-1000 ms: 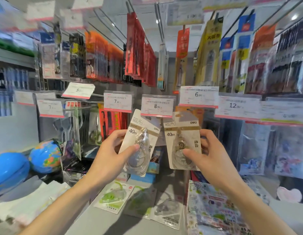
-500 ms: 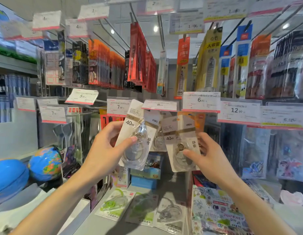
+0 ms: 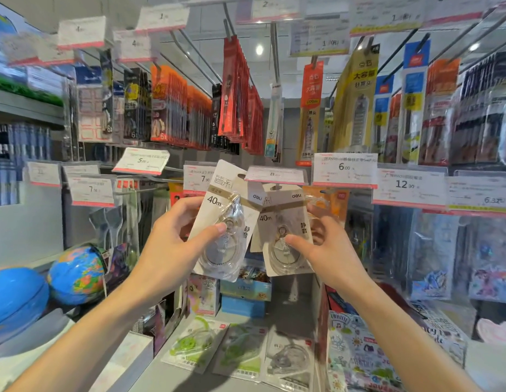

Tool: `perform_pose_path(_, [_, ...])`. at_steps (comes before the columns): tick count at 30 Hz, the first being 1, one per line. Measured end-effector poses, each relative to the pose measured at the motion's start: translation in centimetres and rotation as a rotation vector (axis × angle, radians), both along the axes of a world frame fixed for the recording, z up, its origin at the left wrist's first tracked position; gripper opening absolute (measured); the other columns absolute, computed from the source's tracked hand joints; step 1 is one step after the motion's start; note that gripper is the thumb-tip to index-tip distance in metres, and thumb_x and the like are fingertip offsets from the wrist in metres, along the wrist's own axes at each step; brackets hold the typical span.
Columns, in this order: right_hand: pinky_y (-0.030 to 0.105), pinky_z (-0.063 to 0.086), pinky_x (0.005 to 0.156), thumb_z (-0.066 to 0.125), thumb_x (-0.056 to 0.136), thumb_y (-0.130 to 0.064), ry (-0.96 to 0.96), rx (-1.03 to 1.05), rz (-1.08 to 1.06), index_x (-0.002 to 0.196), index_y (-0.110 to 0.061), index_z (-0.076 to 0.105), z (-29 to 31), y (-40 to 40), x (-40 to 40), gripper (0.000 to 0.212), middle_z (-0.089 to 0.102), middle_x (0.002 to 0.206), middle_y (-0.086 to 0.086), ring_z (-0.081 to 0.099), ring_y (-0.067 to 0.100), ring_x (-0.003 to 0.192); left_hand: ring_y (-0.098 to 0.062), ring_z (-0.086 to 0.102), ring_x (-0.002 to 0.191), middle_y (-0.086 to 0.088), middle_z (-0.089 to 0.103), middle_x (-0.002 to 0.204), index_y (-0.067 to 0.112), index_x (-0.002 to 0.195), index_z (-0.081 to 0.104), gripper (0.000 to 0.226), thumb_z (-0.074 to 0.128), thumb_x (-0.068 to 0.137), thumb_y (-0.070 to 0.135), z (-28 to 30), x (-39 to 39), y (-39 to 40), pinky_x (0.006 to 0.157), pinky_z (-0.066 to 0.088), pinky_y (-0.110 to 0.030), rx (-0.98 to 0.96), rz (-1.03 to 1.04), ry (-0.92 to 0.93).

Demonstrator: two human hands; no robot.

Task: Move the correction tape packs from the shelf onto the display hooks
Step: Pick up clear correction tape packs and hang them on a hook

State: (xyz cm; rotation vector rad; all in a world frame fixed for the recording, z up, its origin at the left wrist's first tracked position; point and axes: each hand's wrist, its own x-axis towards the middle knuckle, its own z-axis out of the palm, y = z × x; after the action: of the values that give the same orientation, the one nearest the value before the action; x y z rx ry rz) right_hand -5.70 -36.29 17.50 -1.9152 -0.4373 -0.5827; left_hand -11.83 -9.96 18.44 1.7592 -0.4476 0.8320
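White card backing and clear plastic fill the centre of a stationery aisle, where a person holds up two correction tape packs under the row of price tags. Left hand (image 3: 172,247) grips the left pack (image 3: 226,222) with thumb across the blister and fingers behind, tilted, its top near the 7.90 tag (image 3: 199,178). Right hand (image 3: 322,247) pinches the right pack (image 3: 285,230) the same way; its hang hole sits just below the 8 tag (image 3: 276,175), apparently at that hook, though whether it is threaded on cannot be told. Three more packs (image 3: 240,352) lie flat on the shelf (image 3: 167,377) below. By this view, the job is early: two packs raised, none clearly hung, three waiting.
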Motion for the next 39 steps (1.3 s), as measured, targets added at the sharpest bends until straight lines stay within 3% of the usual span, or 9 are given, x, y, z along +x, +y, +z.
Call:
perform_pose_path(4, [0.020,0.052,0.081,0.078,0.090,-0.038,-0.015,0.014,-0.028,0.133,-0.040,0.046,0.2,0.4,0.3,0.054,0.065,0.120,-0.015,0.064,-0.002,0.102,0.001,0.071,0.104,0.019,0.077,0.113,0.030,0.121,0.065,0.037,0.079,0.088,0.020,0.0,0.0,0.3,0.085,0.051,-0.021,0.003,0.002,0.000])
perform_pose_path(11, [0.027,0.048,0.094,0.072,0.093,-0.041,-0.070,-0.035,-0.126,0.149,-0.034,0.043,-1.2,1.0,1.6,0.063,0.062,0.132,-0.015,0.061,0.009,0.116,-0.002,0.070,0.109,0.018,0.076,0.115,0.035,0.119,0.064,0.035,0.079,0.089,0.024,-0.9,0.8,0.4,0.098,0.053,-0.039,0.011,0.010,0.033])
perform_pose_path(15, [0.011,0.044,0.069,0.065,0.097,-0.034,-0.090,-0.158,-0.186,0.138,-0.015,0.059,-1.7,1.3,3.7,0.045,0.068,0.104,-0.008,0.058,-0.005,0.077,0.000,0.070,0.108,0.020,0.076,0.112,0.037,0.115,0.065,0.034,0.081,0.087,0.026,-1.5,1.5,0.3,0.100,0.052,-0.039,-0.006,0.014,0.066])
perform_pose_path(19, [0.022,0.043,0.067,0.058,0.100,-0.028,-0.089,-0.296,-0.222,0.159,-0.024,0.026,-1.7,1.6,4.7,0.067,0.065,0.109,0.001,0.058,0.014,0.085,-0.003,0.071,0.106,0.020,0.076,0.110,0.036,0.111,0.067,0.033,0.083,0.084,0.027,-1.8,2.0,-0.2,0.099,0.054,-0.039,-0.035,0.019,0.101])
perform_pose_path(22, [0.021,0.044,0.060,0.058,0.100,-0.031,-0.113,-0.282,-0.188,0.146,-0.035,0.032,-2.0,1.0,4.4,0.053,0.064,0.096,-0.006,0.063,0.011,0.076,-0.005,0.072,0.105,0.017,0.077,0.111,0.037,0.111,0.067,0.033,0.083,0.084,0.027,-2.4,2.1,-0.5,0.097,0.055,-0.041,-0.036,-0.018,0.127])
perform_pose_path(25, [0.031,0.057,0.084,0.063,0.099,-0.039,-0.085,-0.170,-0.170,0.113,-0.041,0.048,-2.2,0.1,3.0,0.020,0.069,0.108,-0.012,0.070,0.010,0.100,-0.005,0.073,0.105,0.016,0.077,0.112,0.036,0.112,0.068,0.035,0.084,0.083,0.027,-2.9,2.4,-1.0,0.095,0.055,-0.036,-0.061,-0.050,0.156])
perform_pose_path(29, [0.006,0.052,0.076,0.066,0.097,-0.042,-0.049,-0.078,-0.032,0.115,-0.042,0.057,-2.8,-0.6,0.3,0.020,0.069,0.103,-0.021,0.066,-0.011,0.097,-0.005,0.074,0.102,0.014,0.079,0.111,0.033,0.114,0.069,0.036,0.084,0.083,0.022,-3.7,2.9,-2.5,0.089,0.055,-0.027,-0.116,-0.123,0.211])
perform_pose_path(35, [0.033,0.061,0.090,0.073,0.096,-0.029,0.109,0.084,0.273,0.129,-0.034,0.056,-4.3,-0.1,-1.6,0.037,0.078,0.109,-0.010,0.076,0.015,0.098,-0.004,0.073,0.104,0.016,0.079,0.109,0.032,0.116,0.071,0.033,0.081,0.085,0.024,-4.4,3.4,-5.9,0.088,0.060,-0.028,-0.107,-0.165,0.235])
perform_pose_path(39, [0.027,0.062,0.084,0.076,0.093,-0.015,0.159,0.204,0.318,0.128,-0.024,0.056,-4.6,-1.2,-1.4,0.042,0.080,0.113,-0.005,0.078,0.015,0.101,-0.002,0.071,0.105,0.021,0.077,0.109,0.037,0.119,0.072,0.029,0.075,0.092,0.027,-4.4,3.3,-6.9,0.095,0.056,-0.034,0.028,-0.148,0.194])
